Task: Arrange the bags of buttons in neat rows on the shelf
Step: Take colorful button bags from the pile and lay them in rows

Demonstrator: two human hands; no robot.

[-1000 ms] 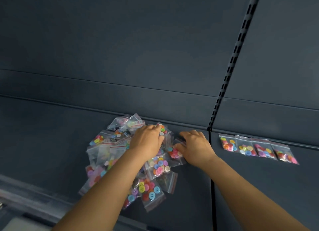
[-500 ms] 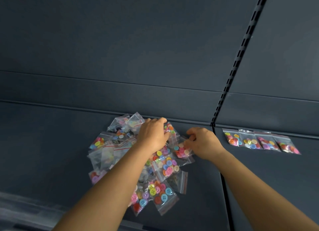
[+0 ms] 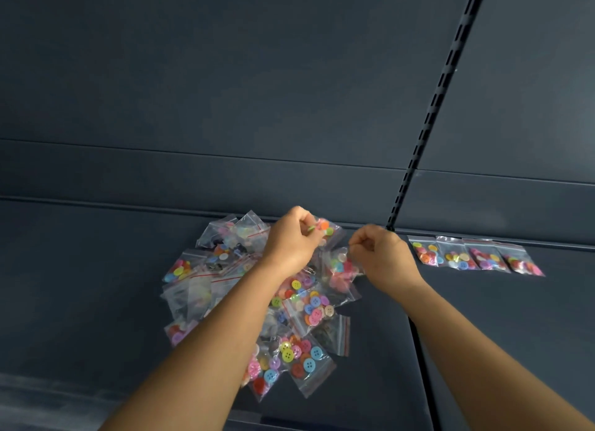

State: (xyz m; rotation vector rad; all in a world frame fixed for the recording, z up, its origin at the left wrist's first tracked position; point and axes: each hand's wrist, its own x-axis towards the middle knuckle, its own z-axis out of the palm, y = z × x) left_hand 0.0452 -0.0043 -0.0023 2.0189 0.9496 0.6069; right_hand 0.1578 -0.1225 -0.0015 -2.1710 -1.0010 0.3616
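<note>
Your left hand (image 3: 291, 237) pinches a bag (image 3: 325, 229); your right hand (image 3: 383, 253) pinches another bag (image 3: 341, 266) at three o'clock; thin plastic may slip, scattering the pile (image 3: 257, 301).

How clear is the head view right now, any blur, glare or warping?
Head view: dim, even light; hands and pile of bags slightly soft; small glints on the plastic; the row of four bags readable; wide-angle bends the slotted upright; near shelf edge smeared.
</note>
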